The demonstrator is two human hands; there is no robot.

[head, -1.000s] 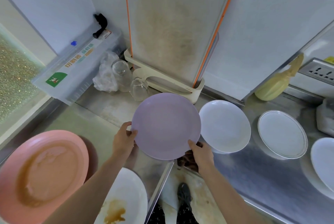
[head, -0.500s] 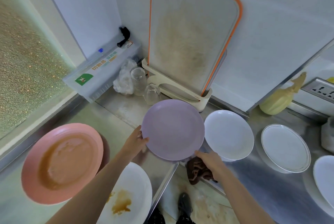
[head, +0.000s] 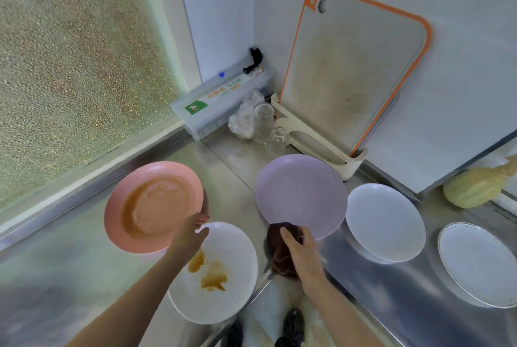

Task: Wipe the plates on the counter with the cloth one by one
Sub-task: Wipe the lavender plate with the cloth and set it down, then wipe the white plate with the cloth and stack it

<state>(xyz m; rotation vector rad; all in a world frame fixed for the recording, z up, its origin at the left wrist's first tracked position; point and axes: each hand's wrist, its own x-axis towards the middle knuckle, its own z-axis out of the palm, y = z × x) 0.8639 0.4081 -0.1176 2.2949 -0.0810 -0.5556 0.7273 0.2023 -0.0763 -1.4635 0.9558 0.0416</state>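
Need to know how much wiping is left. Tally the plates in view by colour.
Pink plate: 1
Purple plate: 1
White plates: 3, one stained, one plain, one gold-rimmed
Total: 5

Rimmed white plate at four o'clock clipped by the right edge, yellow bundle at three o'clock likewise, dark cloth half covered by the right hand, left hand fingertips blurred, box label unreadable.

Five plates: pink, purple, three white; two glasses; one cloth.
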